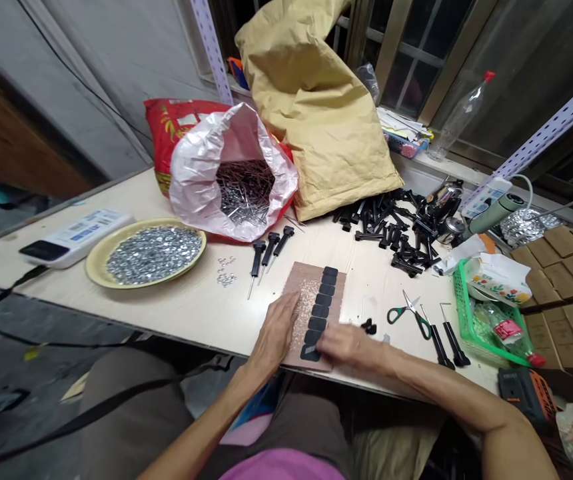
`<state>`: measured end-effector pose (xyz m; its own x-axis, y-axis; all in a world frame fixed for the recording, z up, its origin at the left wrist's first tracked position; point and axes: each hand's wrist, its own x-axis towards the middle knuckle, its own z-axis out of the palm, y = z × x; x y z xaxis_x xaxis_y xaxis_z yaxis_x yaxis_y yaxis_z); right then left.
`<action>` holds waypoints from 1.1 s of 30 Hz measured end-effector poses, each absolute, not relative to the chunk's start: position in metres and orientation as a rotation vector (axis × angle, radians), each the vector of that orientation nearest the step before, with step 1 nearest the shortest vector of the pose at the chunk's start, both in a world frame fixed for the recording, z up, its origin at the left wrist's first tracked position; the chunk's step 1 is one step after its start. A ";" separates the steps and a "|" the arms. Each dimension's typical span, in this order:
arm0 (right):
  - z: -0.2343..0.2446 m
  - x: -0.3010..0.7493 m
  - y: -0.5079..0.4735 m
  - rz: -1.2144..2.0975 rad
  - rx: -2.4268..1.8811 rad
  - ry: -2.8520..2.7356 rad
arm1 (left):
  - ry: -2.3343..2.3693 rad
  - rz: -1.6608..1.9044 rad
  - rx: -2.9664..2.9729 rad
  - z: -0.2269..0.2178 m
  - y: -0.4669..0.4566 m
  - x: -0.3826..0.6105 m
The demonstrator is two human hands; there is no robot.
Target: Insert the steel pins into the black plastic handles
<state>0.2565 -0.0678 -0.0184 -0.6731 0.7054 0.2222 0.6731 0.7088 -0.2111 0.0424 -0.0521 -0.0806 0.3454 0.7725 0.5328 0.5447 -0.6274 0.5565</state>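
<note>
A brown board lies near the table's front edge. Down its right side runs a row of black rounded pieces, and beside them pale specks cover part of the surface. My left hand rests on the board's left edge, fingers stretched out and holding nothing. At the nearest black piece, my right hand has its fingers curled together; whatever is between them is hidden. Three black-handled tools with thin metal shafts lie behind the board, next to small clear bits. Just right of my right hand is a small black part.
Left stands a yellow dish of shiny pieces, with a white device beside it. Behind are an opened sack of metal rods and a brown paper bag. Rightward are black handles, scissors and a green basket.
</note>
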 end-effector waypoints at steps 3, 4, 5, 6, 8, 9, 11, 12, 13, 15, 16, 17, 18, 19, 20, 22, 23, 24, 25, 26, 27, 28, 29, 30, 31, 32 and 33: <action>-0.018 0.258 -0.062 0.083 -1.306 -2.400 | 1.177 1.155 2.351 -0.080 -0.052 0.042; -0.019 0.257 -0.061 0.064 -1.342 -2.352 | 1.174 1.158 2.359 -0.080 -0.051 0.042; -0.020 0.256 -0.062 0.062 -1.324 -2.358 | 1.170 1.165 2.368 -0.080 -0.051 0.042; -0.021 0.255 -0.064 0.082 -1.250 -2.427 | 1.168 1.175 2.377 -0.081 -0.051 0.042; -0.023 0.251 -0.070 0.124 -1.052 -2.581 | 1.174 1.185 2.387 -0.081 -0.051 0.041; -0.024 0.249 -0.071 0.146 -0.999 -2.614 | 1.179 1.184 2.386 -0.081 -0.051 0.041; -0.023 0.249 -0.069 0.158 -1.082 -2.536 | 1.183 1.173 2.381 -0.081 -0.052 0.041; -0.021 0.249 -0.065 0.148 -1.180 -2.452 | 1.185 1.164 2.377 -0.080 -0.052 0.040; -0.020 0.250 -0.061 0.137 -1.264 -2.377 | 1.184 1.159 2.375 -0.080 -0.052 0.040; -0.018 0.250 -0.056 0.125 -1.319 -2.335 | 1.183 1.146 2.372 -0.080 -0.052 0.039; -0.019 0.250 -0.057 0.134 -1.272 -2.387 | 1.185 1.138 2.371 -0.080 -0.052 0.039; -0.020 0.249 -0.059 0.140 -1.207 -2.448 | 1.187 1.131 2.370 -0.080 -0.052 0.039; -0.021 0.248 -0.063 0.138 -1.144 -2.499 | 1.189 1.126 2.371 -0.081 -0.052 0.039; -0.023 0.246 -0.068 0.129 -1.094 -2.536 | 1.190 1.126 2.373 -0.081 -0.052 0.040; -0.025 0.245 -0.072 0.117 -1.069 -2.551 | 1.187 1.132 2.377 -0.082 -0.052 0.040; -0.028 0.241 -0.076 0.113 -1.088 -2.546 | 1.174 1.144 2.384 -0.083 -0.051 0.039; -0.028 0.240 -0.075 0.128 -1.110 -2.543 | 1.170 1.148 2.385 -0.083 -0.051 0.039; -0.027 0.238 -0.073 0.151 -1.139 -2.533 | 1.171 1.146 2.382 -0.084 -0.051 0.039; -0.025 0.238 -0.071 0.184 -1.172 -2.514 | 1.174 1.141 2.376 -0.084 -0.050 0.039; -0.020 0.239 -0.069 0.234 -1.201 -2.493 | 1.178 1.136 2.368 -0.084 -0.050 0.039; -0.015 0.241 -0.070 0.303 -1.233 -2.477 | 1.179 1.134 2.358 -0.084 -0.050 0.039; -0.007 0.246 -0.075 0.387 -1.272 -2.470 | 1.175 1.134 2.348 -0.084 -0.050 0.039; 0.002 0.253 -0.085 0.486 -1.316 -2.477 | 1.165 1.132 2.338 -0.084 -0.050 0.039; 0.013 0.263 -0.101 0.601 -1.383 -2.495 | 1.153 1.130 2.329 -0.084 -0.050 0.039; 0.023 0.275 -0.122 0.713 -1.469 -2.519 | 1.144 1.128 2.320 -0.083 -0.050 0.040; 0.034 0.289 -0.148 0.845 -1.552 -2.549 | 1.136 1.125 2.310 -0.083 -0.051 0.041; 0.044 0.304 -0.175 1.016 -1.659 -2.555 | 1.133 1.123 2.299 -0.083 -0.051 0.042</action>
